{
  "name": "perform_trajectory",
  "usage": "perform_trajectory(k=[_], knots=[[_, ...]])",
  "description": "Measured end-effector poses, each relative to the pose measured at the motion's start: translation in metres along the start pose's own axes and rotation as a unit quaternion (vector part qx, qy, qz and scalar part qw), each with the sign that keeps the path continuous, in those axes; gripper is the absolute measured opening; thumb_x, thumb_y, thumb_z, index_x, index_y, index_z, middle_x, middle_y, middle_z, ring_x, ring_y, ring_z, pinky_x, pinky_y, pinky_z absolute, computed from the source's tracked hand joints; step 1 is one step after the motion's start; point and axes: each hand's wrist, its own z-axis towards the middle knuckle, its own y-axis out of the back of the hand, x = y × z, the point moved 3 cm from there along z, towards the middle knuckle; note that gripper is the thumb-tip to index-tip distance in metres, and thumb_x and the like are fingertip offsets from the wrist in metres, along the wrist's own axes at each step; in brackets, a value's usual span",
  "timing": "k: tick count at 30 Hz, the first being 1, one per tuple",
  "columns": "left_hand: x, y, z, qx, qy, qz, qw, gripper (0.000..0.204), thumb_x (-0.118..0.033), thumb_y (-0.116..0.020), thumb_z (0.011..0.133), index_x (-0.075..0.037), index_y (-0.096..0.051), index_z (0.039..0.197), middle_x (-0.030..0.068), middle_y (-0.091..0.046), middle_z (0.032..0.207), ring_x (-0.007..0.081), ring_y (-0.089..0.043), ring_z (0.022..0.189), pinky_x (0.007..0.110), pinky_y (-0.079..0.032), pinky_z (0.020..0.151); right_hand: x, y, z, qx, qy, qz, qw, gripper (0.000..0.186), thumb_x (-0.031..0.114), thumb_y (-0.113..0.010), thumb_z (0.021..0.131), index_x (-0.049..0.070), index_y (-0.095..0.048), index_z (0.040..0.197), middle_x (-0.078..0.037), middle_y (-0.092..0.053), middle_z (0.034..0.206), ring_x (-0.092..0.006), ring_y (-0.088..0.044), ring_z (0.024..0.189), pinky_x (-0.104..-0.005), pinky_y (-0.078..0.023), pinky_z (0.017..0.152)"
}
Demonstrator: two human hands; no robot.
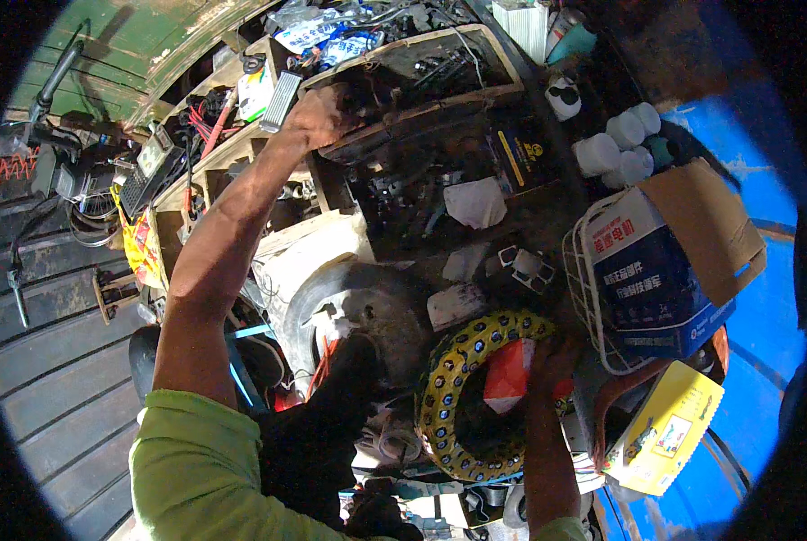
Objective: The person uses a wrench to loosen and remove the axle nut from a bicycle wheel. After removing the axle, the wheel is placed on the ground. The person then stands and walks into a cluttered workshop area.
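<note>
My left hand [322, 117] is closed around the near left corner of a wooden tray [394, 126] holding dark small parts and a cable. A small silver finned metal piece [282, 101] lies beside that hand. My right hand [555, 356] is in deep shadow at the right side of a tyre [439, 397] wrapped in yellow film with dark round marks. A red box [509, 374] shows in the tyre's opening, next to this hand. The right fingers are too dark to make out. Below the tray is a dark compartment with small parts and a pale cloth [475, 202].
A worn bare wheel [358, 311] stands left of the wrapped tyre. To the right are a white wire basket [576, 270], a blue and white carton [656, 279] with raised flaps and a yellow box [669, 428]. White rolls [597, 155] stand behind them. Plastic-bagged parts [331, 36] are piled at the back.
</note>
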Motion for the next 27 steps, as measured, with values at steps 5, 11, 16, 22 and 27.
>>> perform_trajectory(k=[5,11,16,22,27], knots=[[-0.050,0.036,0.001,-0.082,0.000,0.071,0.994,0.048,-0.025,-0.073,0.087,-0.003,-0.064,0.129,0.0239,-0.072,0.111,0.0425,-0.068,0.106,0.050,-0.055,0.096,-0.016,-0.013,-0.018,0.048,-0.010,-0.091,0.995,0.061,0.047,-0.052,0.103,-0.005,-0.058,0.133,-0.029,-0.059,0.129,-0.0489,-0.056,0.118,-0.0529,-0.046,0.107],[-0.104,0.002,0.089,0.016,-0.067,-0.045,0.997,0.037,-0.031,-0.059,0.100,-0.011,-0.067,0.129,0.0233,-0.069,0.122,0.0437,-0.065,0.114,0.051,-0.052,0.101,0.049,0.042,0.002,0.071,-0.055,0.101,0.991,0.061,0.046,-0.057,0.100,-0.005,-0.058,0.133,-0.028,-0.061,0.124,-0.0464,-0.057,0.116,-0.0507,-0.044,0.107],[-0.098,-0.052,0.144,-0.024,-0.110,-0.077,0.991,0.046,-0.032,-0.062,0.098,-0.010,-0.058,0.139,0.0201,-0.062,0.137,0.0406,-0.058,0.127,0.048,-0.048,0.107,0.054,0.040,0.012,0.062,-0.111,0.149,0.981,0.060,0.046,-0.060,0.096,-0.001,-0.059,0.133,-0.026,-0.063,0.118,-0.0447,-0.058,0.114,-0.0500,-0.047,0.103],[-0.100,-0.070,0.181,-0.023,-0.193,-0.063,0.979,0.049,-0.033,-0.067,0.095,-0.014,-0.060,0.139,0.0184,-0.057,0.140,0.0383,-0.052,0.133,0.046,-0.045,0.111,0.022,0.012,-0.010,-0.035,0.004,0.026,0.999,0.048,0.039,-0.059,0.094,-0.001,-0.063,0.122,-0.023,-0.064,0.112,-0.0436,-0.061,0.098,-0.0534,-0.050,0.086],[-0.104,-0.082,0.201,0.080,-0.188,-0.124,0.971,0.051,-0.033,-0.070,0.092,-0.016,-0.061,0.139,0.0217,-0.068,0.126,0.0395,-0.063,0.121,0.045,-0.051,0.103,0.050,0.039,0.014,-0.021,0.035,0.115,0.992,0.051,0.038,-0.061,0.093,0.000,-0.064,0.126,-0.027,-0.064,0.121,-0.0473,-0.061,0.108,-0.0556,-0.049,0.094]])
